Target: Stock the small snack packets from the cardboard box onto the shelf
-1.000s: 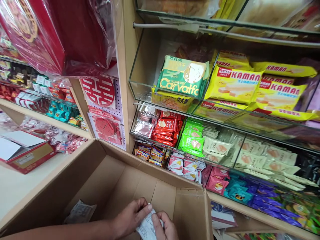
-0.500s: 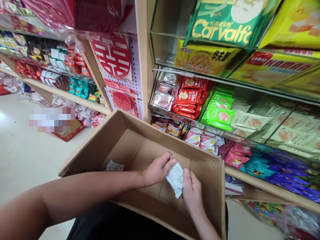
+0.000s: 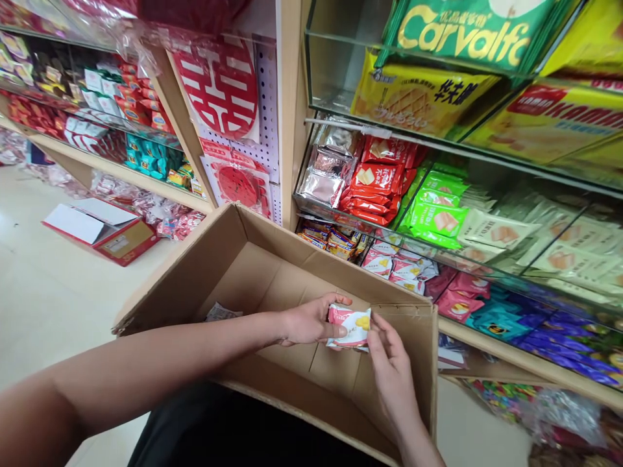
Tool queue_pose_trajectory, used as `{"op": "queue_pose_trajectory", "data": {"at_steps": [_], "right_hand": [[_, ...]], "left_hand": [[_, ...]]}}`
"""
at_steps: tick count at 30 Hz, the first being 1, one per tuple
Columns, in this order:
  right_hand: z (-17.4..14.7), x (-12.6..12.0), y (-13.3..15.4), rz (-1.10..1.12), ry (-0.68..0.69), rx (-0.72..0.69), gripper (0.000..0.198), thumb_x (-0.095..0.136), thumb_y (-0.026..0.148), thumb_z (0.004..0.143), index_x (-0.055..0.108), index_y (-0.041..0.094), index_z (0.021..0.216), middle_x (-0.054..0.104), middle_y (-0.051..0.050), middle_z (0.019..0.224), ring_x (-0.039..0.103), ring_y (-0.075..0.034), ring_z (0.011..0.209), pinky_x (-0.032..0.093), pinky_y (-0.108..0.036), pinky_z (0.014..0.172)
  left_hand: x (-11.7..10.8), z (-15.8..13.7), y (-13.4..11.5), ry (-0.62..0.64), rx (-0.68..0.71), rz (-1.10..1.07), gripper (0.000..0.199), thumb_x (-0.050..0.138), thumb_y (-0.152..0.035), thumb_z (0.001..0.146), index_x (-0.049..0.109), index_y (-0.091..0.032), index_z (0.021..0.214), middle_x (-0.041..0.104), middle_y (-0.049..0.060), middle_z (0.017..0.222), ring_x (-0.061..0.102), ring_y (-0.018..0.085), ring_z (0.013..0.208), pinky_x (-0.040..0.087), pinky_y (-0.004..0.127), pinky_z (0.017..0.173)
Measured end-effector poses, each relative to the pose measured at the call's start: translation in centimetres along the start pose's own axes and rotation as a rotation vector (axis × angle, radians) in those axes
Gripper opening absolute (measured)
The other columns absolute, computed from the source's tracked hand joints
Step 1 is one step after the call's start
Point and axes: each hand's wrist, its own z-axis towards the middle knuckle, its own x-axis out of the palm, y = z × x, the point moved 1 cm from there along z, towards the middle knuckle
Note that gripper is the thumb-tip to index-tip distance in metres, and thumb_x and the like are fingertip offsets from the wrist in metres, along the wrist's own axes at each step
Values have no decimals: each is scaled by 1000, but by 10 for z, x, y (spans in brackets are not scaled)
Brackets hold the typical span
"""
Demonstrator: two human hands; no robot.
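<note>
A small pink-and-white snack packet (image 3: 351,327) with a yellow picture faces up between my hands, above the cardboard box (image 3: 311,272). My left hand (image 3: 311,322) is closed on its left end, thumb across the front. At its right edge, the fingers of my right hand (image 3: 390,357) pinch the packet. Inside the box, near its left end, lies a whitish packet (image 3: 221,312), partly hidden by my left forearm. Similar pink-and-white packets (image 3: 393,267) fill a low shelf compartment just beyond the box.
Glass-fronted shelves hold red packets (image 3: 377,178), green packets (image 3: 440,211) and purple packets (image 3: 559,347). A red-and-white carton (image 3: 104,230) stands on the floor at left. Bagged goods (image 3: 559,415) lie low at right. The box sits against my dark-clothed lap (image 3: 233,431).
The packet has been turned over from its printed white back to its pink front and now lies more level. Both hands still hold it; the view has shifted slightly.
</note>
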Motion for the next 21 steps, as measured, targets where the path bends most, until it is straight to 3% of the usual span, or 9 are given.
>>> {"op": "queue_pose_trajectory", "data": {"at_steps": [3,8,12,18,21], "right_hand": [[3,1,-4,181,98,177,37,58,42,78,55,17,105,61,-7,98,57,-18,84,47,-30,72],[0,0,-6,326,56,207,31,62,39,75,58,18,98,62,-4,96,56,-16,85,43,-28,76],[-2,-2,-6,317,34,218,33,64,38,73,57,18,98,62,-5,95,56,-15,81,43,-24,69],[-4,-10,2,256,191,198,33,66,34,71,58,16,98,63,-6,92,57,-16,83,45,-28,76],[-2,-34,6,154,36,148,33,70,34,65,59,16,91,64,-5,84,58,-15,72,47,-27,68]], "left_hand": [[-2,4,3,-7,30,44,72,79,-31,54,37,-17,111,56,2,86,56,11,73,43,27,68],[-4,5,5,33,10,57,71,77,-33,57,35,-20,114,55,2,89,56,12,75,42,29,70],[-7,9,10,52,42,90,68,76,-33,58,36,-19,111,55,1,86,55,12,74,42,29,71],[-8,13,18,89,93,280,59,71,-36,63,37,-17,108,52,-2,78,51,10,68,40,24,63],[-6,9,20,65,128,480,55,65,-34,70,36,-16,113,52,-2,75,49,9,66,39,23,62]]}}
